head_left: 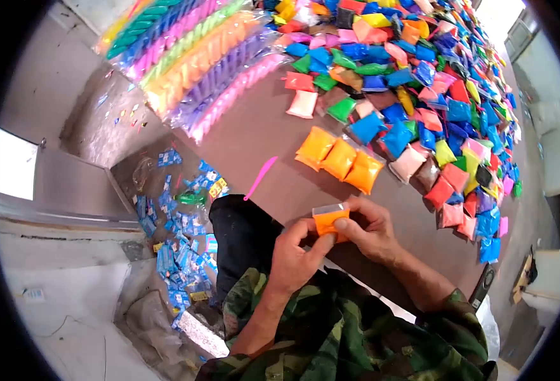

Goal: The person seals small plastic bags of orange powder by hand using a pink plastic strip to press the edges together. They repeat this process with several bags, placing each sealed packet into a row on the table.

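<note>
Between my two hands, at the table's near edge, is a small orange packet (pixel 332 220) with a clear top strip. My left hand (pixel 297 254) pinches its left and lower side, fingers closed. My right hand (pixel 370 230) grips its right side, the thumb pressed on its front. Just beyond my hands, three orange packets (pixel 339 159) lie side by side in a row on the brown table (pixel 248 120). A pink plastic stick (pixel 261 178) lies on the table to the left of them.
A large pile of colourful packets (pixel 413 82) covers the table's far and right parts. Clear bags of twisted coloured pieces (pixel 197 63) lie at the upper left. Blue wrappers (pixel 177 254) litter the floor at left. A dark object (pixel 482 287) rests at the table's right edge.
</note>
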A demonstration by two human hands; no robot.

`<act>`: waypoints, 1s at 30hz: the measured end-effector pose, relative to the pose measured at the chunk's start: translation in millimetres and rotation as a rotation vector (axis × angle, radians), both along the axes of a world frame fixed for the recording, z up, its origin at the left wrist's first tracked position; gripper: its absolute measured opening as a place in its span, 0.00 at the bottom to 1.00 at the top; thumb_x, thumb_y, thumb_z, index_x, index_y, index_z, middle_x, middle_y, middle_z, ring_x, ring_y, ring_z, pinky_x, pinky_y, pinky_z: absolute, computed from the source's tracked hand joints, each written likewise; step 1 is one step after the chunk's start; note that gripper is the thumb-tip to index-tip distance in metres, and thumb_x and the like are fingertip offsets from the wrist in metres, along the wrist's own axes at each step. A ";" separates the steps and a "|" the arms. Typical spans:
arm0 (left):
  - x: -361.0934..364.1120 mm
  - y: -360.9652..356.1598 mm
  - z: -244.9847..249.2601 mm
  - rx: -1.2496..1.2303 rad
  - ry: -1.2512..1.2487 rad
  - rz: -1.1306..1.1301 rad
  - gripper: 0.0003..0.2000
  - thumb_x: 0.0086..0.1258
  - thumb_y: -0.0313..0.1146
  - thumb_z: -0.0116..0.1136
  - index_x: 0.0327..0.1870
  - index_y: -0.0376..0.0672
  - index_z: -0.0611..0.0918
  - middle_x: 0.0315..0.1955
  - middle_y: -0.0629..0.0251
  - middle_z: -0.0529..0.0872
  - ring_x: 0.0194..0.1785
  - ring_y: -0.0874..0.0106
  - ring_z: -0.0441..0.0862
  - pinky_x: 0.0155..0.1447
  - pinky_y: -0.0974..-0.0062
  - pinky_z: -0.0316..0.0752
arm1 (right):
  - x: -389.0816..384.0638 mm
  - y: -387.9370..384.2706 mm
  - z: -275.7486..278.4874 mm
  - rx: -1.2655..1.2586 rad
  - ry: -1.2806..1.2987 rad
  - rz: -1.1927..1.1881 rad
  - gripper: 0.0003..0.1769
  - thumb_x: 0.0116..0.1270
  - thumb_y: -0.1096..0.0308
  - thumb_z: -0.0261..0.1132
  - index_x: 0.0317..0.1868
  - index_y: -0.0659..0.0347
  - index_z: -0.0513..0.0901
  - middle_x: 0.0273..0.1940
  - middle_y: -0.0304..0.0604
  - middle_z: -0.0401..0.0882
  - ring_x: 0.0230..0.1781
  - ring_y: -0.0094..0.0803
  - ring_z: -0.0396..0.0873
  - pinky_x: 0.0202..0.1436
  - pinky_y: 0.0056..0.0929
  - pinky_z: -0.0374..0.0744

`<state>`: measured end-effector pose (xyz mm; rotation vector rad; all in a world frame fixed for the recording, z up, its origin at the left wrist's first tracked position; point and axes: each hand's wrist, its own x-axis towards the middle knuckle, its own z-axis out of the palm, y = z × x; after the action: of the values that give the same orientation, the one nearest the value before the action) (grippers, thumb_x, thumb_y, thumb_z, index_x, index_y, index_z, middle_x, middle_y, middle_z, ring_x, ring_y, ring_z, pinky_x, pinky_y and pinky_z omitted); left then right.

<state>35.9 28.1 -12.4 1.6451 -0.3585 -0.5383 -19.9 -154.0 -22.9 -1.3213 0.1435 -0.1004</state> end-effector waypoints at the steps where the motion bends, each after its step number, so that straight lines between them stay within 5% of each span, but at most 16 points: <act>1: 1.4 -1.9 5.1 0.026 -0.026 -0.022 0.12 0.74 0.27 0.68 0.53 0.32 0.84 0.41 0.67 0.89 0.44 0.80 0.85 0.51 0.77 0.81 | -1.0 -1.3 2.0 0.026 0.042 0.008 0.11 0.77 0.70 0.69 0.54 0.66 0.82 0.47 0.36 0.85 0.47 0.20 0.82 0.53 0.25 0.82; 30: 0.4 -8.2 -1.4 0.032 -0.004 0.037 0.09 0.75 0.27 0.67 0.49 0.31 0.83 0.37 0.67 0.89 0.39 0.82 0.82 0.45 0.81 0.78 | 0.8 -4.7 -2.4 0.025 -0.007 -0.006 0.11 0.76 0.68 0.70 0.51 0.67 0.86 0.43 0.35 0.85 0.42 0.18 0.80 0.45 0.22 0.80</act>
<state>36.3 19.9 -13.8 1.6808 -0.3232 -0.5156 -19.2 -158.7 -25.3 -1.2951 0.1430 -0.1080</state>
